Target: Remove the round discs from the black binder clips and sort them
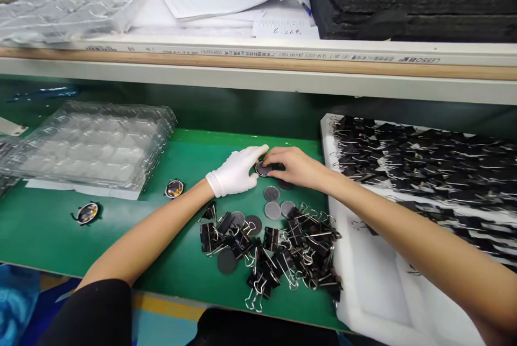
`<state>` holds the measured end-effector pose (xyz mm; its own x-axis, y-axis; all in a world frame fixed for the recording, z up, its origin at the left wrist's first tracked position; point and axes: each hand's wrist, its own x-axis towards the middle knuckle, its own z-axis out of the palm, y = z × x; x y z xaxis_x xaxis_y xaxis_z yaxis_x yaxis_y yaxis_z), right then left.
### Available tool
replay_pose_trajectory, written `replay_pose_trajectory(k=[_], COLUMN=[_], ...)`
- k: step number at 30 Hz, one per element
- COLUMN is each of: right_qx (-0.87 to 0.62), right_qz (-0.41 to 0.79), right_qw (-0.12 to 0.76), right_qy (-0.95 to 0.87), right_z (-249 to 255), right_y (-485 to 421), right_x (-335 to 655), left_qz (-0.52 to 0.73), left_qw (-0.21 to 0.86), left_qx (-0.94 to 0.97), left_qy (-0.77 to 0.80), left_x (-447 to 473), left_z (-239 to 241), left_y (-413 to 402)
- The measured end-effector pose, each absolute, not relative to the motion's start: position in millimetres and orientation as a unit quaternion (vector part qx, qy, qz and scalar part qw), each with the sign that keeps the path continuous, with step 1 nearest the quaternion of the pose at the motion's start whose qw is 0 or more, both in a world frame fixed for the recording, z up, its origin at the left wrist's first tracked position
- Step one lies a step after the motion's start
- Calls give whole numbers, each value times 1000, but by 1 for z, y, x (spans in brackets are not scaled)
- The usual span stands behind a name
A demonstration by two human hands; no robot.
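Note:
My left hand (pixel 238 171), in a white glove, grips a small round metal-rimmed part (pixel 262 173) at its left side, thumb and fingers around the edge. From the right, the bare fingers of my right hand (pixel 293 166) close on a dark grey disc (pixel 265 168) lying over that part. My fingers partly hide both pieces. Several loose grey discs (pixel 272 210) lie just below my hands. Nearer to me, a heap of black binder clips (pixel 299 244) spreads over the green table (pixel 169 249), with a black disc (pixel 226 261) at its left edge.
Two round parts with amber insides, one part (pixel 174 189) and another part (pixel 87 212), lie at left. Stacked clear plastic trays (pixel 97 144) stand behind them. A white foam tray (pixel 343 287) with rows of clipped pieces fills the right. A shelf edge (pixel 258 74) runs across above my hands.

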<state>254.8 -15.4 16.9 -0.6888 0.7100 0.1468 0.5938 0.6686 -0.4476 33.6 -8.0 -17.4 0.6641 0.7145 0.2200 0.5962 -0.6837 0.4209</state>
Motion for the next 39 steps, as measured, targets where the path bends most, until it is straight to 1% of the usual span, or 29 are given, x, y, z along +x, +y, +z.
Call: replay_pose_trajectory(k=[4,6,8,10,13,14,16,18,21,24,29,31,34,37,39], right_qx=[-354,-372,-423,-476,-503,-505,-510,-512,-502,-500,-496,-499,-521,-540,-558], right_qz=[188,170,135,119,168,183,196,220,305,348,359,362,380,438,474], right_qw=[146,122,90,29,-110,-144,-172,-162,-100,-47,-55,-33,40,120,173], right_qy=[-904,-904,-892,-871,-841,-831,-820,-815,-803,-791,-789,-787,-763,-708,-659], right_z=[17,27,45,66,86,88,84,76,67,64,61,60,61,61,58], right_y=[-15,-23,-38,-58,-86,-93,-102,-103,-98,-92,-94,-98,-104,-111,-116], right_x=[253,254,258,263,271,273,280,287,300,311,317,318,322,325,324], left_qz=[184,176,158,130,100,99,103,112,118,111,119,122,121,127,158], left_qw=[163,142,105,68,45,42,38,34,27,27,39,36,30,33,45], left_qx=[905,909,915,922,930,931,930,926,920,919,913,910,910,914,910], left_qy=[347,350,357,358,350,350,352,359,372,377,388,396,395,384,380], left_x=[33,33,35,37,39,39,39,38,39,39,41,41,41,39,39], left_z=[-16,-13,-10,-8,-8,-8,-10,-12,-13,-12,-10,-11,-13,-11,-4], left_y=[-8,-10,-12,-13,-14,-14,-13,-14,-14,-15,-15,-14,-14,-16,-21])
